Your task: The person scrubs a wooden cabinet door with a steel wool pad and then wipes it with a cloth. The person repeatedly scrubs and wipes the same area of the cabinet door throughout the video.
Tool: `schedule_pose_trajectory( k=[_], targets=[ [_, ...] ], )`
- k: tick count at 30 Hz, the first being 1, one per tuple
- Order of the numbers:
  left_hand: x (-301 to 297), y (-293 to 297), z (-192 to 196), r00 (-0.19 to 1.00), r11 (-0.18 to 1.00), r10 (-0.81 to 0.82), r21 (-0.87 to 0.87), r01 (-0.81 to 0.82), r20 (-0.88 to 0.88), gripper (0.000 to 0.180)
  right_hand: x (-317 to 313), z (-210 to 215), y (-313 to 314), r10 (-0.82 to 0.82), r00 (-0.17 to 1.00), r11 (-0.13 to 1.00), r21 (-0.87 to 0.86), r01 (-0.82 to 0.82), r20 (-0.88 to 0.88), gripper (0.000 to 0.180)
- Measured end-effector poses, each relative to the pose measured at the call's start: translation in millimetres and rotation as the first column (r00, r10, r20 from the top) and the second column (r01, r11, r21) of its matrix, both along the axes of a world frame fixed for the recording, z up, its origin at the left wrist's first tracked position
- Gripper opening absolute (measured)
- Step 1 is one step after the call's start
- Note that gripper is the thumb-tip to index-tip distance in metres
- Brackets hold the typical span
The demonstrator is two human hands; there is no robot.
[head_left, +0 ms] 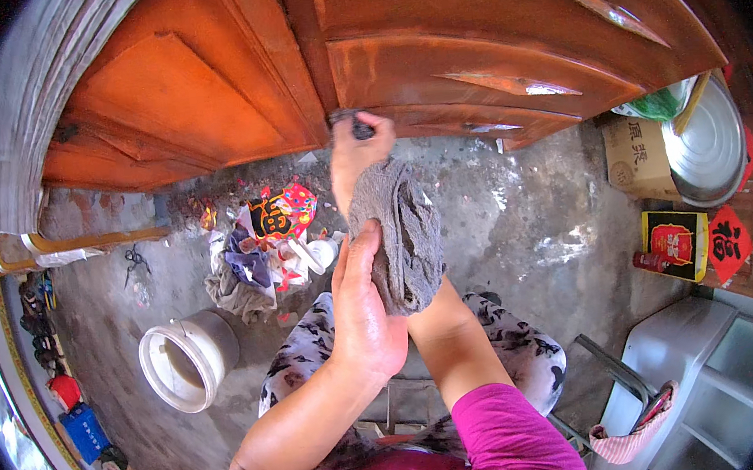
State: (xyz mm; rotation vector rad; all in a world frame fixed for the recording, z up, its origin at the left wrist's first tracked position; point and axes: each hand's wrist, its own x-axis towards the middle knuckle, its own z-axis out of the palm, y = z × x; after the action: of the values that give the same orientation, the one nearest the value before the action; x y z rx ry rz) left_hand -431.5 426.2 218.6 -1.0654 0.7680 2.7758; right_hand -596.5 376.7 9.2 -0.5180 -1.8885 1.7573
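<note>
The gray cloth is thick, rumpled and folded into a long wad — its layers open along the right side — and stands lengthwise in the left grip, above the floor. A small dark piece, too blurred to identify, sits in the right grip at the lower edge of the wooden door. That door is red-brown, panelled and glossy, with bright streaks of reflected light.
</note>
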Motion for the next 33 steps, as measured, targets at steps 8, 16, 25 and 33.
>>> schedule_pose_trajectory(
  k=[8, 16, 25, 33],
  targets=[
    [-2, 1, 8, 0.996, 0.996, 0.041, 0.074, -0.046, 0.076, 0.034, -27, -3, 57, -0.098, 0.994, 0.941, -0.319, 0.111, 0.056, 0.028],
    [2, 0, 3, 1.0, 0.999, -0.007, 0.039, 0.006, 0.015, 0.042, -29, -7, 97, 0.021, 1.0, 1.0, -0.01, -0.021, 0.007, 0.029],
    [-5, 8, 4, 0.998, 0.998, -0.066, 0.02, 0.066, 0.003, 0.043, -40, -20, 120, -0.096, 0.987, 0.989, 0.104, 0.109, -0.126, 0.027],
    [-2, 6, 2, 0.999, 1.0, -0.012, 0.028, 0.011, 0.051, 0.045, -68, -9, 202, -0.215, 0.974, 0.923, -0.34, 0.18, -0.068, 0.027]
  ],
)
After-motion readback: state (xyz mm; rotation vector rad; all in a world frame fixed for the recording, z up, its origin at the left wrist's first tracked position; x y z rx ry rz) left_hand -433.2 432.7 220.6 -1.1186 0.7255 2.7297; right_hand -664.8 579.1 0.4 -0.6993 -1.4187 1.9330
